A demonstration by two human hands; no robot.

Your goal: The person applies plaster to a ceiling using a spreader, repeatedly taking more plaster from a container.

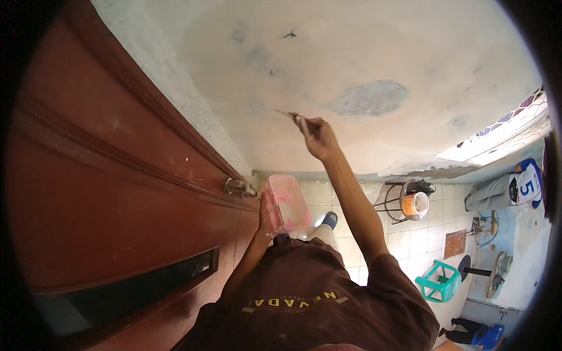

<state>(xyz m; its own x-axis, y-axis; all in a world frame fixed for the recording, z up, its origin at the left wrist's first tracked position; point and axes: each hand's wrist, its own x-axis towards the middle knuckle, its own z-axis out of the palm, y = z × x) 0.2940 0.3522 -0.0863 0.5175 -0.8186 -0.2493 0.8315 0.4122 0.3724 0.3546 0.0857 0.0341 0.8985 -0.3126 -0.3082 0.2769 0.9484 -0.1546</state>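
Observation:
My left hand (266, 221) is closed around the side of a pink see-through plastic container (271, 202), held at chest height beside the door handle. Whitish material and pink patches show in the container. My right hand (317, 136) is raised in front of the wall, fingers closed on a thin, scraper-like tool (284, 112). Its tip points left, close to the wall; whether it touches cannot be made out. The pale wall (281, 76) carries smeared beige coating, grey patches (373, 97) and a small dark crack or hole (290, 35).
At my left stands a brown-red door (134, 152) with a metal handle (239, 186). To the right, a round stool (396, 205) bears an orange-and-white bucket (415, 205). Farther off are a green plastic stool (440, 282) and two people, one in a white-and-blue shirt (528, 181), another in blue (490, 336).

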